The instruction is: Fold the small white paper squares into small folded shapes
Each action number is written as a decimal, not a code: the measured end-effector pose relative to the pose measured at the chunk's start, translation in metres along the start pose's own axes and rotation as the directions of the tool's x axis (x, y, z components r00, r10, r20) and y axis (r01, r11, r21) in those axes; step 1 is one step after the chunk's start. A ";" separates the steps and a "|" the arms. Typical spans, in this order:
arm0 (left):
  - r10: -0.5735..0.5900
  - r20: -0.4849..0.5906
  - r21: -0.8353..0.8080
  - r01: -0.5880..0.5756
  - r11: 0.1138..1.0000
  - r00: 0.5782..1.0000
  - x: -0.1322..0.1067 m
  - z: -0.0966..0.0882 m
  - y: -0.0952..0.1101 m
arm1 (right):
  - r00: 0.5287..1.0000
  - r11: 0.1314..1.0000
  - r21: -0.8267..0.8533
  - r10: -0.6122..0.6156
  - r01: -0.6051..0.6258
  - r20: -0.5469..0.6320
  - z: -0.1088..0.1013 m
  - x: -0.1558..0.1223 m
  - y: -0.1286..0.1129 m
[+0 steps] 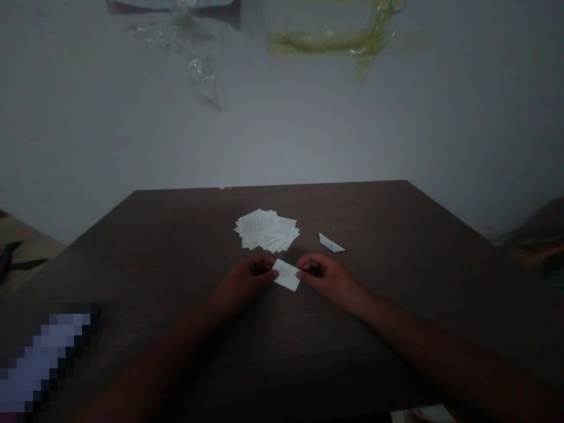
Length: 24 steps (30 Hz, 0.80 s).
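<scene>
A dark brown table (176,247) with a faint wood grain fills the lower part of the view, its far edge running along a pale, dimly lit wall (308,129). High on the wall sit crumpled clear tape (202,76) with a dark strip (220,12) above it, and yellowed tape (321,44) further right.

Near the middle of the table, the left hand (249,279) and the right hand (326,276) hold a small white paper (286,275) between them. Each hand is partly curled, with the thumb pressed on one side of the paper; printed lines show on its face.

Just beyond the hands lies a pile of printed papers (267,229), overlapping and fanned at uneven angles. To its right, apart from the pile, a narrow slanted paper (331,242) rests on the tabletop.

At the near left, a pixelated object (44,364) cannot be made out. Shadowy clutter (537,235) stands beyond the table's right side.
</scene>
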<state>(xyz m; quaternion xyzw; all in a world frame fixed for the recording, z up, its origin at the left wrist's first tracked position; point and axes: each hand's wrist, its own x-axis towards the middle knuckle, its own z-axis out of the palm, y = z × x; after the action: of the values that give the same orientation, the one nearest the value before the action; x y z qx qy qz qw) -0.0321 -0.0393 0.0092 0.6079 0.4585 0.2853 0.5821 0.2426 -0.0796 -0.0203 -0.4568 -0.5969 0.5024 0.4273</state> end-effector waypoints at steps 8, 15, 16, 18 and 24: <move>-0.012 -0.030 -0.002 0.012 1.000 0.999 -0.004 0.001 0.001 | 0.999 0.996 0.079 0.032 -0.033 0.013 0.000 0.001 0.000; -0.031 -0.049 -0.026 0.030 0.999 0.998 -0.006 0.002 0.006 | 0.999 0.997 0.068 0.037 -0.037 -0.001 0.001 0.000 0.003; -0.032 -0.043 -0.030 0.031 0.999 0.999 -0.006 0.002 0.006 | 0.999 0.997 0.074 0.037 -0.037 0.000 0.001 0.000 0.003; -0.033 -0.038 -0.031 0.032 0.999 0.999 -0.006 0.002 0.007 | 0.999 0.996 0.085 0.036 -0.036 0.002 0.001 0.001 0.004; -0.052 -0.022 -0.042 0.051 0.998 0.998 -0.006 0.001 0.007 | 0.999 0.993 0.104 0.044 -0.046 0.016 0.000 0.001 0.005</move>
<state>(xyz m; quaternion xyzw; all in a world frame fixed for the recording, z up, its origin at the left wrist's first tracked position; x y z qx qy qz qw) -0.0328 -0.0446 0.0171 0.5801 0.4749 0.2868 0.5965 0.2424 -0.0780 -0.0249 -0.4437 -0.5621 0.5457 0.4351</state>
